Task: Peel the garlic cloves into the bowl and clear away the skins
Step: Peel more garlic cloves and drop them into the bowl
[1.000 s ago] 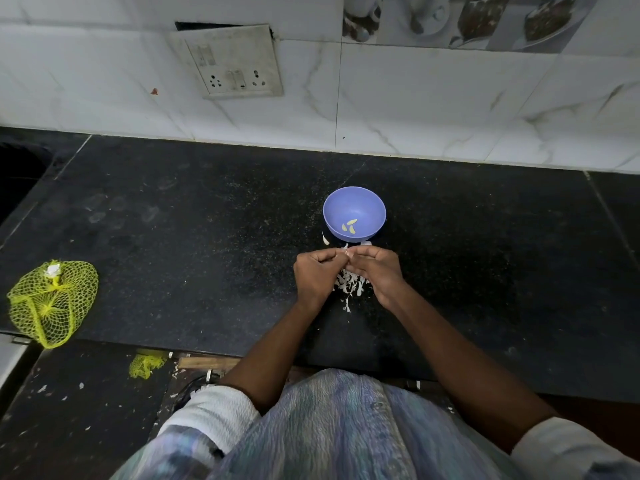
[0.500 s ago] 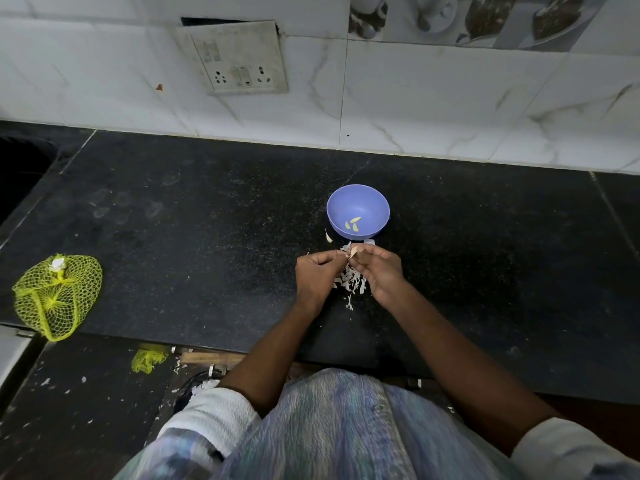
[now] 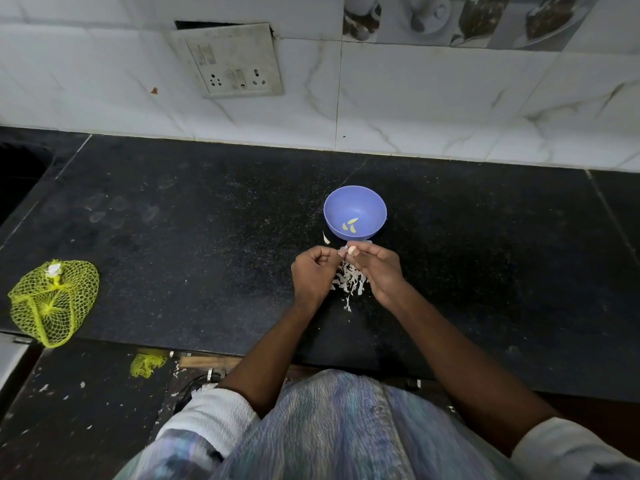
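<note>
Yellow net bag [image 3: 52, 301] far left on desk [image 3: 180, 237]. Skins [image 3: 348, 282] piled between hands, near bowl [image 3: 355, 213] holding 3 cloves [image 3: 350, 225]. Right hand [image 3: 377, 268] fingers pinch clove [image 3: 352, 250]; left hand [image 3: 313, 273] fingers pinch its skin; axis unclear.

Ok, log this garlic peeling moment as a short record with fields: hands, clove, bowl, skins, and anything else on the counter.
left hand: pinches a bit of skin at the clove
right hand: pinches the garlic clove, just in front of the bowl
bowl: purple, upright on the black counter, three peeled cloves inside
skins: loose pile on the counter between the hands
stray clove: on the counter, left of the bowl
mesh bag: yellow, at the counter's left edge
</note>
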